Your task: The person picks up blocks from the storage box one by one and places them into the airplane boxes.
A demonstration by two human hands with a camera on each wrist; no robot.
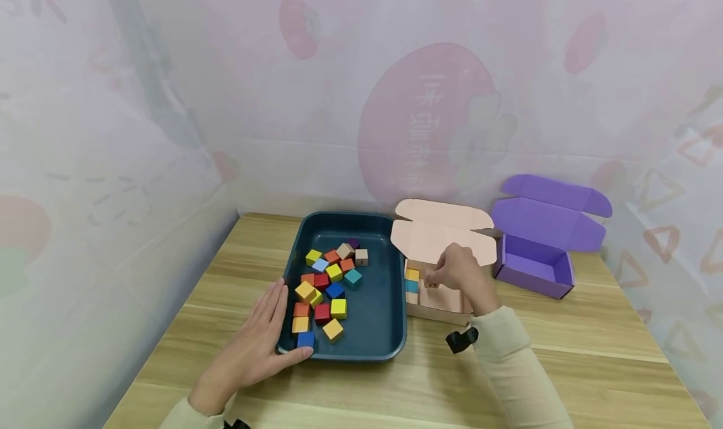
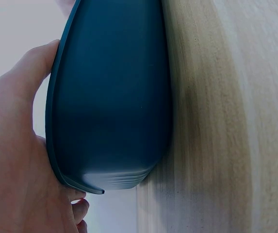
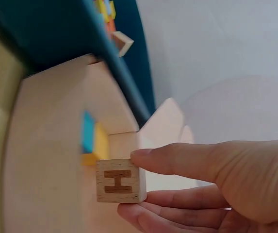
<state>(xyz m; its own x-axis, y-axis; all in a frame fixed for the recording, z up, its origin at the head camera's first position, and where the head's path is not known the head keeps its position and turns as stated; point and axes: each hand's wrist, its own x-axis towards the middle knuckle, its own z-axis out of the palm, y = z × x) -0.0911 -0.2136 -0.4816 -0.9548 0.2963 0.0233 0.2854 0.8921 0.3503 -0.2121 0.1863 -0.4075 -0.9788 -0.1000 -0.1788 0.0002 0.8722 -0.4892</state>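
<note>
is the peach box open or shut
Open: the peach box has its lid folded back, and a blue block shows inside.

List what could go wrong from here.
1. The right hand pinches the H block by its fingertips, so it might slip.
2. Lowering it could nudge the yellow block and blue block nearby in the peach box.
3. The left hand rests on the tray's rim; a push might shift it.

Your wood-grain table [image 1: 599, 347] carries: dark teal tray [image 1: 375, 316] at your 12 o'clock; open peach box [image 1: 435, 314] at 1 o'clock; open purple box [image 1: 531, 281] at 2 o'clock.
</note>
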